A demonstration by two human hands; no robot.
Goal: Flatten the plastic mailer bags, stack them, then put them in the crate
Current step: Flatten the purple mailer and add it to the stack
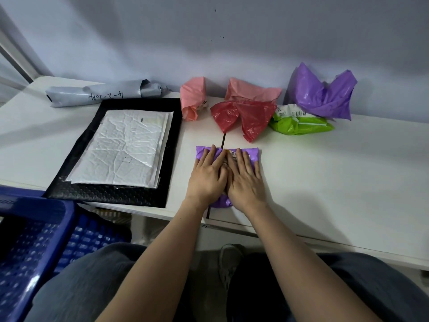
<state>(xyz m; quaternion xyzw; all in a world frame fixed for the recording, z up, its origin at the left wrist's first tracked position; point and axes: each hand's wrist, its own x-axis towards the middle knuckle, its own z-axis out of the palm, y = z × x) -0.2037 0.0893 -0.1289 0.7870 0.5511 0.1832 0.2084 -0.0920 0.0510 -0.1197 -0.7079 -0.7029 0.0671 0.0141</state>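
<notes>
**Both palms flat on small purple bag, table centre**

Small purple bag (254,152) lies flat on the white table (325,182), straddling the dark seam (224,141) between the two tabletops. Long axis runs left–right, parallel to the table's front edge; a printed label sits at its far edge, between the fingertips. A purple corner shows below the wrists at the near edge.

Left hand (207,176) and right hand (246,180) side by side on top of the bag, touching along the thumbs. Fingers straight, spread, pointing away toward the wall; palms pressing down. Nothing pinched or gripped. The bag sits directly beneath both hands, showing past the fingertips and to the right of the right hand.

Stack (120,147) to the left: crumpled white bags lying flat on a larger black bag (106,196), long axis tilted away and to the right.

Along the wall, unflattened: rolled grey bag (104,92) with handwriting, far left; two pink bags (192,98) (253,90); red bag (248,117) in front of them; green bag (301,124); large purple bag (322,91) puffed up behind it.

Blue crate (34,240) at lower left, below table level, beside the person's knee.
</notes>
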